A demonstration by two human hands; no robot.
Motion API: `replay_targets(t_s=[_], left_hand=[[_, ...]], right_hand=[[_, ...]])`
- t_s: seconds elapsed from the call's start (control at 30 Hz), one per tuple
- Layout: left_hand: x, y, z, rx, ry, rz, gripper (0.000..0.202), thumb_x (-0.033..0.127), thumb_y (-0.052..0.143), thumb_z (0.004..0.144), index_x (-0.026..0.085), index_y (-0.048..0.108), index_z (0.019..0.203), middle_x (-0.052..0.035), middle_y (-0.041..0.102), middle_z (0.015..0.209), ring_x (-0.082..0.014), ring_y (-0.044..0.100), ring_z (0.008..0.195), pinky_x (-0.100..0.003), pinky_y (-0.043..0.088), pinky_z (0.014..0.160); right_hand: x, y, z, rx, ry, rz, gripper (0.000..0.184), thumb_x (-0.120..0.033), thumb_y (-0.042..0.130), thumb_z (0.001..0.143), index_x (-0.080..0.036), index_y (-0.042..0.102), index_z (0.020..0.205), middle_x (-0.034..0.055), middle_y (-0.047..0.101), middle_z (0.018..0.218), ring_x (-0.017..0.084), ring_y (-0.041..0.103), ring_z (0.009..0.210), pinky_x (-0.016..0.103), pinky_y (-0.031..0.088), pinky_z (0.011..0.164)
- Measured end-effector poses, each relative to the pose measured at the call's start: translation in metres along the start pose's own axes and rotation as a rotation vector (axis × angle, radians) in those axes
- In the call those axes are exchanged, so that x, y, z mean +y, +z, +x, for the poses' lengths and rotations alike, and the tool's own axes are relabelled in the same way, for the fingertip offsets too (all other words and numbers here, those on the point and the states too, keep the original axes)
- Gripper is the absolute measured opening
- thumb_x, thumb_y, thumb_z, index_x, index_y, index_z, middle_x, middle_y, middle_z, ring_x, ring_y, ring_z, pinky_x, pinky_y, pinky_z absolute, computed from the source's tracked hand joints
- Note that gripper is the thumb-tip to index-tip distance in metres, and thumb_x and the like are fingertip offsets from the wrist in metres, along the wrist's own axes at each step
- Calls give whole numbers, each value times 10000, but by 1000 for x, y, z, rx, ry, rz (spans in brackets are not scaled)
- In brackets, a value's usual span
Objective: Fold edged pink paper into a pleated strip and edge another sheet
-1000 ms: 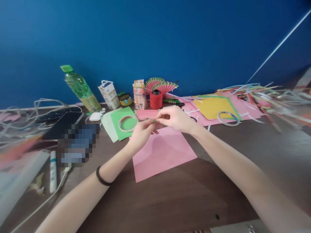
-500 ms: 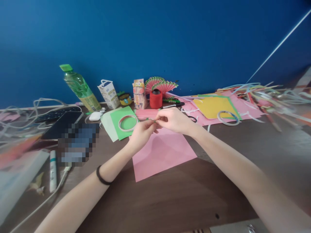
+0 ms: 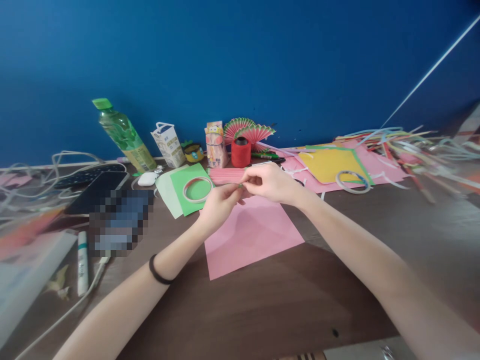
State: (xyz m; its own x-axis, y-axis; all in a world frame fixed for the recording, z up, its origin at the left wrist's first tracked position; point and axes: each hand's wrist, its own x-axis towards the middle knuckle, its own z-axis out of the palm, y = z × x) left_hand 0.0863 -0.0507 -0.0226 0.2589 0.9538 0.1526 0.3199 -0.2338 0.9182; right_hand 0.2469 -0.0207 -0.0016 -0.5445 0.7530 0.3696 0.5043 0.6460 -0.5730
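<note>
My left hand [image 3: 218,205] and my right hand [image 3: 270,183] meet above the table, fingers pinched together on a small folded paper piece with a green edge [image 3: 239,186]. Most of that piece is hidden by my fingers. Just behind my hands lies a pleated pink paper strip [image 3: 226,175]. Under them a flat pink paper sheet [image 3: 250,234] rests on the brown table [image 3: 285,305]. A black band circles my left wrist.
A tape ring [image 3: 197,189] lies on green paper [image 3: 187,179]. Behind stand a green bottle [image 3: 124,135], a small carton [image 3: 168,145], a red thread spool [image 3: 240,152] and paper fans [image 3: 248,131]. Another tape ring [image 3: 352,181] and paper strips lie right; phone, cables and a marker [image 3: 82,262] left.
My hands stay pinched on the small paper piece, shifting only slightly; the view has tilted a little. Nothing else moved.
</note>
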Motion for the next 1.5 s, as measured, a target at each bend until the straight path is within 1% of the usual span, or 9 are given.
replay_targets(t_s=[0.2, 0.4, 0.7, 0.83, 0.97, 1.13, 1.2, 1.37, 1.5], left_hand=[[1, 0, 0, -32, -35, -56, 216, 221, 430, 776, 145, 632, 773, -26, 658, 750, -100, 554, 597, -234, 455, 633], [-4, -2, 3, -12, -81, -53, 218, 244, 423, 757, 169, 626, 773, 42, 461, 520, -83, 390, 477, -215, 347, 504], [-4, -3, 3, 16, -60, -16, 263, 338, 424, 761, 171, 621, 713, 28, 433, 526, -104, 400, 538, -222, 323, 518], [-7, -3, 3, 29, -63, -10, 276, 315, 399, 748, 166, 625, 693, 25, 422, 519, -105, 393, 525, -224, 321, 501], [-8, -3, 3, 56, -72, 0, 280, 299, 381, 735, 166, 621, 680, 29, 401, 504, -103, 377, 506, -226, 312, 486], [-8, -3, 4, 39, -87, -55, 250, 283, 390, 736, 159, 598, 673, 43, 323, 490, -92, 316, 466, -223, 256, 443], [-9, -3, 4, 18, -95, -139, 232, 265, 388, 742, 156, 583, 681, 53, 281, 493, -81, 273, 450, -220, 220, 431], [-8, -2, 4, -14, -115, -263, 224, 187, 374, 745, 147, 595, 758, 64, 253, 492, -68, 235, 436, -220, 187, 428], [-7, -3, 3, -51, -85, -261, 260, 193, 378, 781, 159, 606, 900, 59, 331, 484, -68, 302, 430, -216, 209, 419]], right_hand=[[-2, -4, -1, 15, 46, 27, 101, -166, 496, 735, -165, 588, 691, -8, 561, 608, 92, 461, 540, 237, 315, 516], [0, -7, -1, 85, 68, 2, 109, -219, 507, 753, -173, 603, 731, -10, 544, 609, 98, 453, 546, 239, 318, 512], [-4, -13, -1, 96, 75, -41, 129, -214, 496, 752, -162, 612, 733, -5, 555, 609, 99, 464, 548, 243, 331, 540], [1, -21, -1, 183, 117, -117, 131, -209, 493, 745, -158, 613, 725, 5, 585, 626, 107, 479, 555, 240, 340, 538], [20, -35, 1, 317, 200, -266, 103, -196, 513, 721, -157, 604, 696, 27, 608, 628, 133, 509, 572, 261, 360, 564], [44, -55, -1, 469, 434, -429, 97, -178, 507, 703, -175, 604, 704, 76, 639, 690, 187, 562, 643, 287, 387, 595], [50, -61, -3, 467, 521, -492, 119, -163, 483, 709, -175, 600, 697, 98, 649, 723, 209, 574, 678, 300, 392, 614], [60, -66, -10, 322, 709, -615, 170, -155, 457, 702, -168, 624, 670, 130, 651, 722, 254, 581, 710, 329, 391, 621], [69, -65, -14, 267, 735, -662, 200, -116, 476, 667, -174, 654, 738, 130, 665, 810, 267, 585, 773, 326, 392, 615]])
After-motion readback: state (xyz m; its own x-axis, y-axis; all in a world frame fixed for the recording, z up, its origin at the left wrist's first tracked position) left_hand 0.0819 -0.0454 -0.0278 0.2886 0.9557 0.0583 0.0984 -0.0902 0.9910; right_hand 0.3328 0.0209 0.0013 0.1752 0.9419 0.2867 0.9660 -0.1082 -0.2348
